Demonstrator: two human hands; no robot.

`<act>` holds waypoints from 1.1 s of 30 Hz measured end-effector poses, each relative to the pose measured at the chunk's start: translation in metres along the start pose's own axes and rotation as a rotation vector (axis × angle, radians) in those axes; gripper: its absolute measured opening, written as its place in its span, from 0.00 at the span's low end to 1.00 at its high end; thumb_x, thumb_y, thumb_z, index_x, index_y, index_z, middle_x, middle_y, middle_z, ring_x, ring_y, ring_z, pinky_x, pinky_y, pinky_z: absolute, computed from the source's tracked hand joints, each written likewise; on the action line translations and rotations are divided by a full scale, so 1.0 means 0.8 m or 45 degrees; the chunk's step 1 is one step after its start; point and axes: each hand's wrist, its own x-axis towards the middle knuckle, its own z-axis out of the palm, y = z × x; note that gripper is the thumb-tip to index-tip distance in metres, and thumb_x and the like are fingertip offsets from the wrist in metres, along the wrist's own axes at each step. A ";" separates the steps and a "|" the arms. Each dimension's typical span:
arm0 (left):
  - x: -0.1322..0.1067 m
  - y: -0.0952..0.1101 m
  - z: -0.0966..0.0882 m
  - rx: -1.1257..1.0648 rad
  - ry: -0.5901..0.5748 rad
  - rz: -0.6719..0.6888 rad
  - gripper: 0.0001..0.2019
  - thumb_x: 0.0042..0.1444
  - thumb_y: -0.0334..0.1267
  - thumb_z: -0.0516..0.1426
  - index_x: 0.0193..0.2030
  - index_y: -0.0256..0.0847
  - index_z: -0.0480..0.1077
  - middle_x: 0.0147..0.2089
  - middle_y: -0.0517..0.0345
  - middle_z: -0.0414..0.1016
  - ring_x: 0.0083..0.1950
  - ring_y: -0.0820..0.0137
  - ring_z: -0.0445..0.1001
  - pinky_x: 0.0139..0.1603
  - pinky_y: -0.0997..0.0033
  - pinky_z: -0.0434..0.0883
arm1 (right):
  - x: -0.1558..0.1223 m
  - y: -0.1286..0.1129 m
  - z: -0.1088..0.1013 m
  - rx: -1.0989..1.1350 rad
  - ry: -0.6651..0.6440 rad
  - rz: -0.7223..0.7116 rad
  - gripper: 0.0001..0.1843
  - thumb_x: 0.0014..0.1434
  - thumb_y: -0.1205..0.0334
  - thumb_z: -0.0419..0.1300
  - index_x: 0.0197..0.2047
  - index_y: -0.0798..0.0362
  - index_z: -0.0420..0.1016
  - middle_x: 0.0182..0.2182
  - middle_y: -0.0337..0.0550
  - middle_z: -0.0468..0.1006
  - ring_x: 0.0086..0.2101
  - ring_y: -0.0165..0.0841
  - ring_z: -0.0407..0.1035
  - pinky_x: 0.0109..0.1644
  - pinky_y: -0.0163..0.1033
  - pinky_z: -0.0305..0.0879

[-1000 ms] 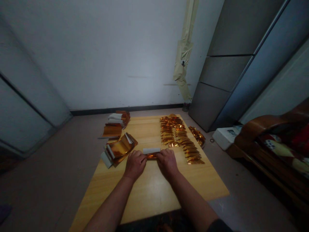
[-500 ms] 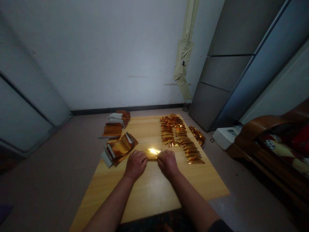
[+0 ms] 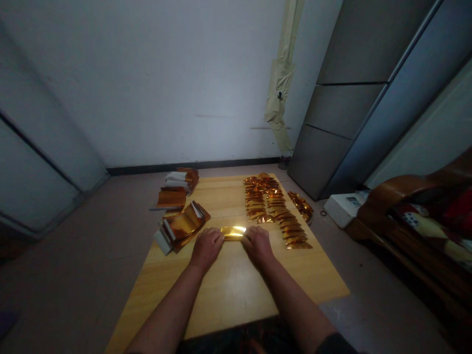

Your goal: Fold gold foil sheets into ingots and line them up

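Gold foil strip [image 3: 233,232] pinched at ends: left hand [image 3: 207,246], right hand [image 3: 258,245], fingers curled.

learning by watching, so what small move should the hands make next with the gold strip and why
Probably slide the left hand and right hand inward along the gold strip, pressing as they go: they hold its opposite ends, while its shiny middle is uncovered between them.

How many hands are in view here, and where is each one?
2: the left hand at the left end of the gold foil strip, the right hand at its right end.
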 end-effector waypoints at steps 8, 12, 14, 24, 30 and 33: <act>0.006 0.003 0.003 0.064 -0.042 -0.148 0.10 0.60 0.39 0.53 0.30 0.41 0.70 0.35 0.57 0.71 0.38 0.70 0.70 0.40 0.71 0.65 | 0.010 -0.002 0.007 -0.080 0.048 0.158 0.08 0.58 0.62 0.61 0.28 0.53 0.73 0.30 0.40 0.73 0.34 0.31 0.63 0.38 0.36 0.48; 0.011 0.009 0.003 0.170 -0.075 -0.209 0.10 0.60 0.40 0.53 0.29 0.41 0.69 0.34 0.58 0.70 0.36 0.70 0.69 0.38 0.70 0.62 | 0.013 -0.001 0.007 -0.078 0.017 0.164 0.08 0.57 0.62 0.60 0.27 0.53 0.73 0.30 0.40 0.73 0.34 0.31 0.63 0.37 0.36 0.48; 0.013 0.012 0.003 0.225 -0.093 -0.228 0.10 0.59 0.39 0.53 0.28 0.41 0.68 0.33 0.58 0.69 0.36 0.69 0.69 0.37 0.69 0.61 | 0.014 -0.002 0.005 -0.079 0.008 0.174 0.08 0.57 0.63 0.59 0.27 0.53 0.73 0.30 0.40 0.73 0.33 0.31 0.63 0.36 0.36 0.47; 0.013 0.014 0.003 0.305 -0.100 -0.203 0.09 0.58 0.39 0.53 0.27 0.42 0.64 0.32 0.59 0.67 0.34 0.69 0.67 0.35 0.69 0.58 | 0.019 -0.008 -0.001 -0.048 -0.035 0.227 0.08 0.56 0.64 0.59 0.26 0.53 0.74 0.30 0.41 0.73 0.33 0.32 0.63 0.35 0.36 0.47; 0.010 0.016 0.004 0.311 -0.069 -0.188 0.05 0.58 0.37 0.54 0.30 0.42 0.65 0.33 0.59 0.67 0.36 0.68 0.67 0.38 0.68 0.60 | 0.020 -0.007 -0.001 -0.077 -0.043 0.280 0.06 0.55 0.65 0.59 0.26 0.53 0.73 0.30 0.41 0.73 0.33 0.32 0.64 0.35 0.36 0.48; 0.008 0.018 0.003 0.336 -0.046 -0.087 0.02 0.58 0.35 0.54 0.36 0.42 0.67 0.38 0.55 0.69 0.41 0.65 0.68 0.41 0.67 0.61 | 0.018 -0.010 0.000 -0.129 -0.006 0.279 0.02 0.55 0.65 0.59 0.31 0.52 0.73 0.34 0.42 0.73 0.35 0.33 0.65 0.35 0.36 0.50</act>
